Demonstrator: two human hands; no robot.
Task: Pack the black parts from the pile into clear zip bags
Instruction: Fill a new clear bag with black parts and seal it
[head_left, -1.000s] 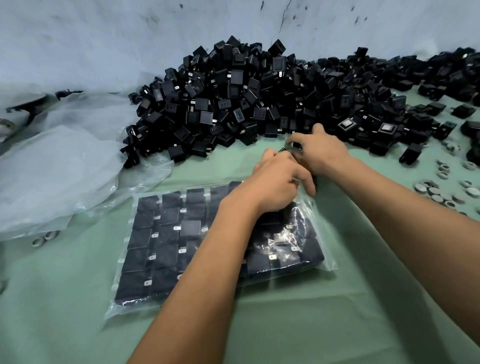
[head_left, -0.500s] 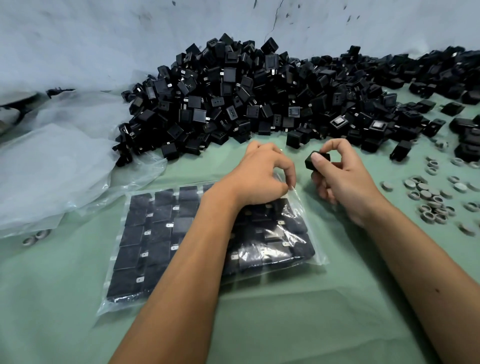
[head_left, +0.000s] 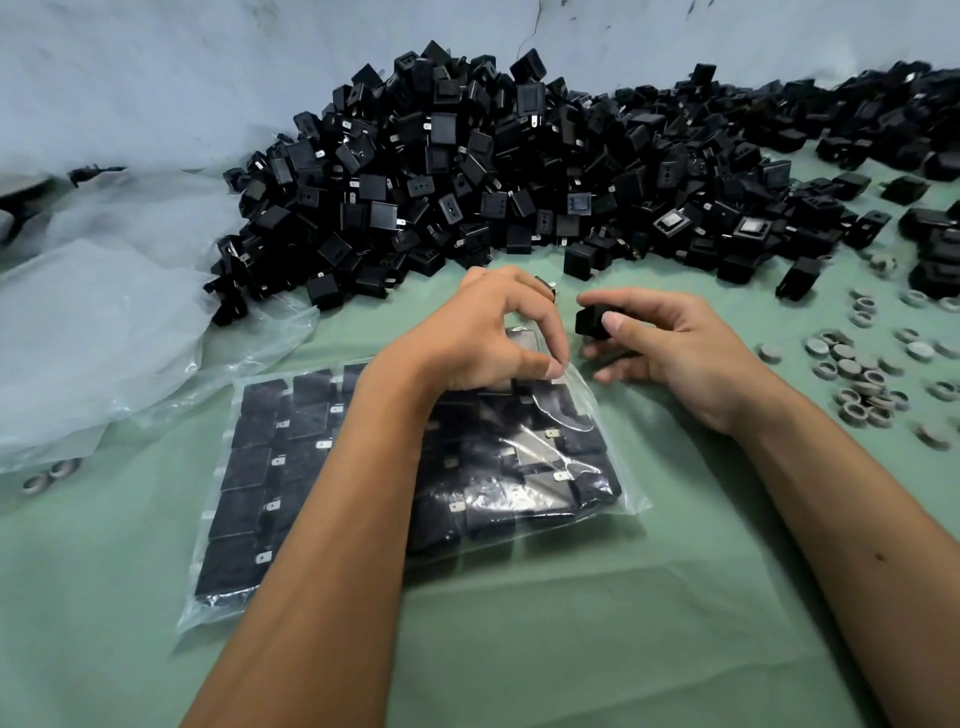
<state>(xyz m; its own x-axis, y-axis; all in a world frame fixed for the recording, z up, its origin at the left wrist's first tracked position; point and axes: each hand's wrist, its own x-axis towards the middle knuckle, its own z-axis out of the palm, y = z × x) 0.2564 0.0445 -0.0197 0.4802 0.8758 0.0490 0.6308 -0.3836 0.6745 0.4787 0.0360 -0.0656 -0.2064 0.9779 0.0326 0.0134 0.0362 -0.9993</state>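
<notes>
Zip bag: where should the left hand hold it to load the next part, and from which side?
Probably the bag mouth's upper film at the far right corner, pinched from above. The bag lies flat, packed in rows, opening toward the pile. The left hand pinches there now; the right hand holds a part beside it.

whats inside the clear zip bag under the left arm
The clear zip bag holds black parts laid flat in rows, some showing metal tabs. The left forearm and left hand cover its middle and mouth, so the full count stays hidden.
</notes>
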